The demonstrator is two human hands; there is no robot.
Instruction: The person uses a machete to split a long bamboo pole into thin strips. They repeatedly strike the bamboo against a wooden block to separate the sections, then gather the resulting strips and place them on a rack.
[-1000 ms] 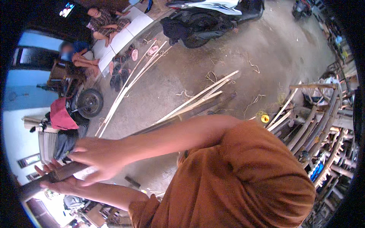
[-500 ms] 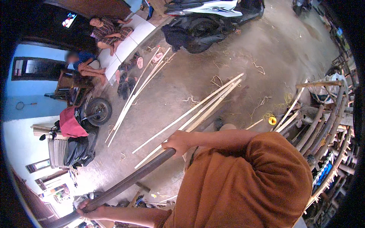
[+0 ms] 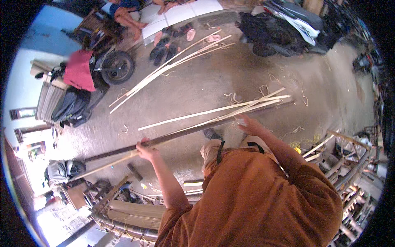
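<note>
A long dark pole slants across the floor in front of my feet, low down. My left hand is closed around it left of my body. A thin pale stick runs out beside that hand toward the lower left; whether my fingers also hold it, I cannot tell. My right hand is at the pole's right part, fingers stretched toward it and apart. Long pale split strips lie just beyond the pole, partly crossing one another.
More pale strips lie farther off, near sandals. A motorbike with a red cloth stands at left, another motorbike at the far right. People sit on the tiled step. A bamboo rack is at right, a bamboo bench at lower left.
The dark pole has gone down and away from me, and lies more level across the view. Both hands moved with it; the right has loosened. My view has turned and tilted down.
</note>
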